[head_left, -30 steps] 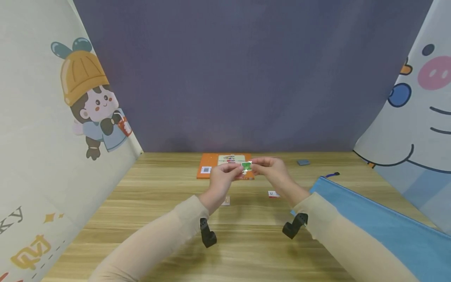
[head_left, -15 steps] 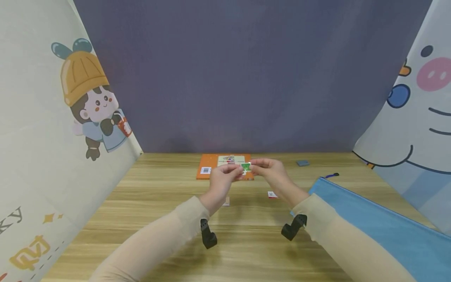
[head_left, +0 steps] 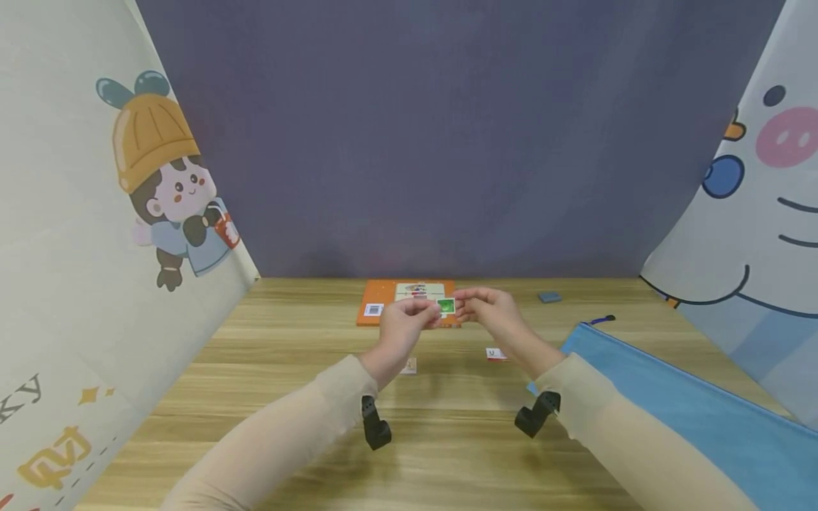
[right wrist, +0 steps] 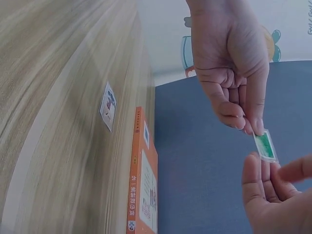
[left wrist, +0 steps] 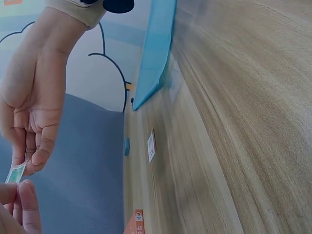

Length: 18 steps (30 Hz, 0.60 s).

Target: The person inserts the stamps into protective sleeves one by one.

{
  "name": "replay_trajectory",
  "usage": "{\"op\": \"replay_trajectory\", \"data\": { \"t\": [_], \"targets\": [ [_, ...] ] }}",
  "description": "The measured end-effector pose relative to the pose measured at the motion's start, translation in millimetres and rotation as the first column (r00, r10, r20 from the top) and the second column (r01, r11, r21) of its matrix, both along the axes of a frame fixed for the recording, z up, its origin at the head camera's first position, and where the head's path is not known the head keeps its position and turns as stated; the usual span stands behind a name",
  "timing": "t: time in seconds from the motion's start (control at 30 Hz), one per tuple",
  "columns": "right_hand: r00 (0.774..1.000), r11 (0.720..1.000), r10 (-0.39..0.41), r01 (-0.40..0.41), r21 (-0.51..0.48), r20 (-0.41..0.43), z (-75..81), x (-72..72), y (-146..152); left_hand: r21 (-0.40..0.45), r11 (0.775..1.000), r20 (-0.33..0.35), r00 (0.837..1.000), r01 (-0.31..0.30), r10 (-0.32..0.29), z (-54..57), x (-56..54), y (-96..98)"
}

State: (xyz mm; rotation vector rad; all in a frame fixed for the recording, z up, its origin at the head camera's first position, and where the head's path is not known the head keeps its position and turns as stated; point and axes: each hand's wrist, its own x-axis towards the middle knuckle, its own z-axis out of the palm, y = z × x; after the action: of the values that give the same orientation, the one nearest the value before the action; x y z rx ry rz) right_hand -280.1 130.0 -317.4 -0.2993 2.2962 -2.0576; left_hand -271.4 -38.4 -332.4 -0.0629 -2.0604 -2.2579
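Note:
My left hand (head_left: 402,330) pinches the left edge of a small green card (head_left: 446,306) with a white border, thumb against fingertips. The card is held up above the table, in front of an orange book (head_left: 377,294). At its other edge is my right hand (head_left: 497,316). In the right wrist view the right thumb stands apart from the card (right wrist: 264,145), while the fingertips stay right by its lower edge. Below the hands, two small cards lie on the table: a picture card (head_left: 410,366), partly hidden by the left wrist, and a white-and-red letter card (head_left: 495,354).
The orange book lies flat at the back of the wooden table (head_left: 287,383). A blue zip pouch (head_left: 664,411) covers the right side, partly under the right forearm. Farther back sits a small grey-blue block (head_left: 549,297). A dark curtain (head_left: 409,142) hangs behind.
The right thumb and fingers have let go of the card's right edge, so more of its green face shows. My left hand keeps its pinch and has hardly moved.

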Motion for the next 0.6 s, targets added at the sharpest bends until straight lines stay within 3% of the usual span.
{"op": "replay_trajectory", "data": {
  "t": [0.37,0.6],
  "targets": [
    [0.999,0.994,-0.043,0.046,0.101,-0.028,-0.8,1.8,1.0,-0.026,0.999,0.054,0.998,0.038,-0.037,-1.1,2.8,0.3],
    [0.998,0.990,-0.068,0.067,0.128,0.009,1.8,3.4,2.1,-0.027,0.998,0.047,0.997,0.055,-0.053,-1.5,3.8,0.5]
  ]
}}
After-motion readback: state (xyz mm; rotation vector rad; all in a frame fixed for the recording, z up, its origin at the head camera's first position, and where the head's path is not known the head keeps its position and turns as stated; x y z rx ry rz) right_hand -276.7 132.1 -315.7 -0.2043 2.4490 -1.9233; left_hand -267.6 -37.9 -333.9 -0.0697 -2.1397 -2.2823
